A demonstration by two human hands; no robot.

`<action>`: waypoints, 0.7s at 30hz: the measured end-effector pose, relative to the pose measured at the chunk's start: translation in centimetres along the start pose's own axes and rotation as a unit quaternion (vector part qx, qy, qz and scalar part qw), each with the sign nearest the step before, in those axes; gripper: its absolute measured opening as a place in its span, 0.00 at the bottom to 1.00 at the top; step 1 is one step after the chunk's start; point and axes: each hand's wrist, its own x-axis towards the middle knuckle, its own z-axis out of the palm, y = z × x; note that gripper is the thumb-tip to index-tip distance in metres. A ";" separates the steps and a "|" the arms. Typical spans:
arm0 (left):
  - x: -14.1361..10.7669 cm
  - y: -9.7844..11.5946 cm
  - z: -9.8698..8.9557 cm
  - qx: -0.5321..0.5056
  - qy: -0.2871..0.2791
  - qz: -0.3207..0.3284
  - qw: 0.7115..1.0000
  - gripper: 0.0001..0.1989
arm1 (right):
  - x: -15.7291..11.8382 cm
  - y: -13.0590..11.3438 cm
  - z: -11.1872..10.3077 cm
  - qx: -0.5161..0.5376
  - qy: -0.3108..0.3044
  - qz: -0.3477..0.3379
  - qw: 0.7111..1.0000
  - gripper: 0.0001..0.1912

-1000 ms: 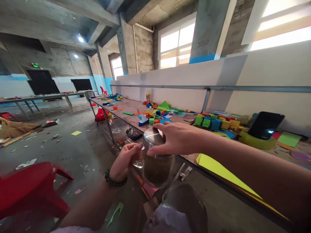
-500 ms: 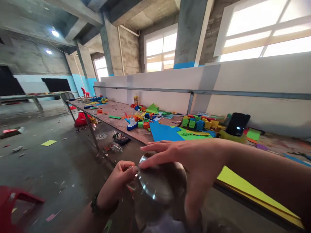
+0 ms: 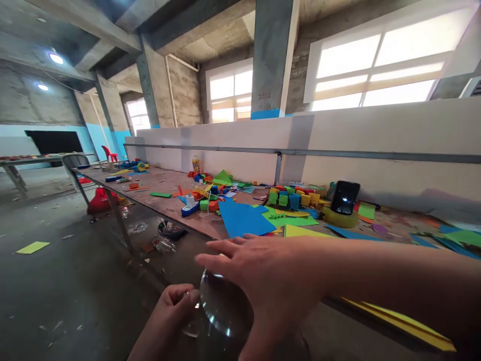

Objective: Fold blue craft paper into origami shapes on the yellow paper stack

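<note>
A clear, round, shiny balloon (image 3: 225, 306) is in front of me below the table edge; I see the table legs and floor through it. Over its top and right side my right hand (image 3: 259, 286) lies with the fingers stretched out and spread, the thumb pointing down its near side. At the balloon's left edge my left hand (image 3: 178, 303) is closed in a pinch. A see-through bit hangs under those fingers, apparently the balloon's neck. The lower part of the balloon runs out of the picture.
The long table (image 3: 165, 178) carries blue paper (image 3: 242, 219), coloured toy blocks (image 3: 289, 199), a toy boat (image 3: 190, 207), a bottle (image 3: 196, 164) and a phone (image 3: 344, 197) on a yellow stand. Yellow sheets (image 3: 402, 321) lie below the edge. Underneath are clear plastic scraps (image 3: 164, 244) and a basin.
The view has turned slightly to the right. My right hand has slid further left across the balloon, its fingertips now reaching past the top. My left hand keeps its pinch.
</note>
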 end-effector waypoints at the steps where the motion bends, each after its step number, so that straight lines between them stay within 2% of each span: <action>1: 0.0 0.0 0.1 -0.010 0.022 0.002 1.000 0.27 | 0.2 0.1 0.4 -0.007 -0.003 0.028 1.000 0.58; 3: -0.2 0.2 0.4 -0.026 0.032 -0.005 0.999 0.27 | 0.5 0.6 1.1 -0.005 -0.018 0.031 0.999 0.59; 8: -0.2 1.6 0.9 -0.067 -0.010 -0.009 0.998 0.26 | 0.6 2.5 0.4 0.058 0.001 -0.117 0.991 0.56; 10: -0.1 2.0 1.1 -0.070 -0.023 0.003 0.997 0.25 | 0.2 3.1 -0.1 0.081 -0.013 -0.147 0.986 0.55; 13: 0.2 2.0 1.2 -0.076 -0.057 -0.004 0.995 0.25 | -0.3 3.0 -0.1 0.092 -0.031 -0.110 0.989 0.55; 16: 0.5 1.4 1.4 -0.071 -0.067 -0.003 0.995 0.25 | -0.5 2.0 0.8 0.027 0.017 -0.005 0.999 0.57; 18: 0.8 1.1 1.5 -0.066 -0.064 0.005 0.996 0.26 | -0.4 1.3 1.5 -0.028 0.033 0.041 0.998 0.56; 21: 1.2 0.9 1.6 -0.069 -0.053 0.015 0.996 0.27 | 0.0 1.3 1.5 -0.049 0.010 0.011 0.999 0.50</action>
